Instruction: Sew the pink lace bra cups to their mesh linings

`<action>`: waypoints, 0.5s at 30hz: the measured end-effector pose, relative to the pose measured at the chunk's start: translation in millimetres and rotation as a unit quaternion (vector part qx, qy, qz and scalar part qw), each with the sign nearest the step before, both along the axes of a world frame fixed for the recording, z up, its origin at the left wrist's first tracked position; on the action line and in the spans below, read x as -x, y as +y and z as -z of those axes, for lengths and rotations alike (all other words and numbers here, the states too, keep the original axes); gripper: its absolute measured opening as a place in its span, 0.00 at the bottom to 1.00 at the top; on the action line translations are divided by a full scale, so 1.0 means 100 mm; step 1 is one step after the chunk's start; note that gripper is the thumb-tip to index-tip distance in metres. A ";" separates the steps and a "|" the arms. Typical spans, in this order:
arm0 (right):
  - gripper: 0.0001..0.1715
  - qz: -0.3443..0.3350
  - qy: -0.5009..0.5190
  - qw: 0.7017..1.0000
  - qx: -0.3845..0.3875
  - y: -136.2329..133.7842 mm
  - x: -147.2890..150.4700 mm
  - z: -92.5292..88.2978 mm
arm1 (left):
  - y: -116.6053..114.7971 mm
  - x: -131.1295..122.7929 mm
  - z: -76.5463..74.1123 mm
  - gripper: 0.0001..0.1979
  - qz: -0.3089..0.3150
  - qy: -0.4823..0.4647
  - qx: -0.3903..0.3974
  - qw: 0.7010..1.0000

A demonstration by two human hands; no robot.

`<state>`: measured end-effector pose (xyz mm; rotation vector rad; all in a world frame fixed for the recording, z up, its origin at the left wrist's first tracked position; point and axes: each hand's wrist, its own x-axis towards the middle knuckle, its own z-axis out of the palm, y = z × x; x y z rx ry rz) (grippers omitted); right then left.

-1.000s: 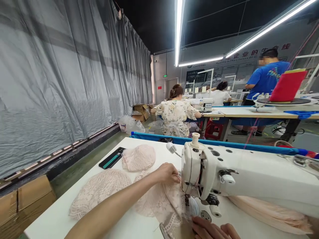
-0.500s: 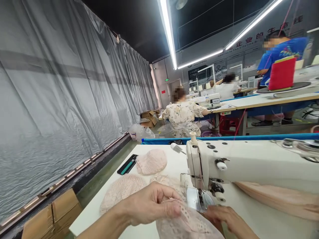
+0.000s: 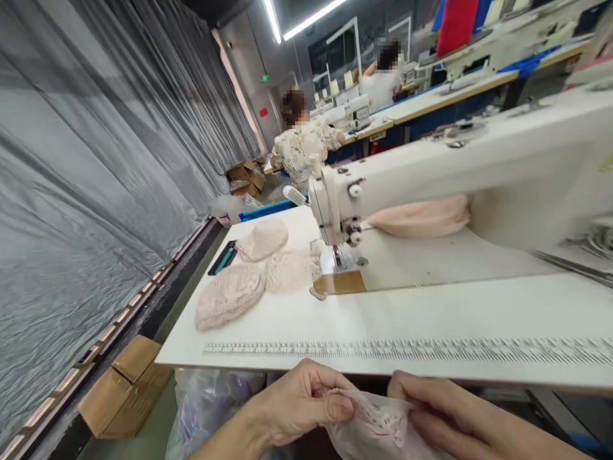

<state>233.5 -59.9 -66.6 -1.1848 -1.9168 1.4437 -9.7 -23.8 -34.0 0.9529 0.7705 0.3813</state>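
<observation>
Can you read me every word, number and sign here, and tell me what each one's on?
I can't read any words or numbers clearly.
Ruler scale on the white table: lines show, but any numbers are too small.
Green sign on the far wall: too small.
Red sign below it: no letters show.
Panel on the far sewing machine: blurred.
Yellowish marking on the near sewing machine: unreadable.

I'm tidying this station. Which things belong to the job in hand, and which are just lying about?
Likely the job's:
pale lace piece held by left hand and right hand
sewing machine
similar lace pieces beside it

Apparently just lying about:
dark phone-like object
nearest cardboard box
clear plastic
</observation>
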 end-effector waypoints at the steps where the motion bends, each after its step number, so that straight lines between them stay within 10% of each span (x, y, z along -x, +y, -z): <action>1: 0.10 0.022 -0.015 1.000 0.006 -0.07 0.04 0.03 | -0.07 0.00 0.10 0.24 -0.004 -0.003 0.030 1.000; 6: 0.09 -0.011 0.029 0.996 0.081 -0.35 0.15 0.03 | -0.29 0.01 0.40 0.24 -0.023 0.030 0.083 0.996; 15: 0.22 -0.067 0.103 0.982 0.141 -0.36 0.23 0.07 | -0.43 0.16 0.43 0.26 -0.033 0.044 0.054 0.997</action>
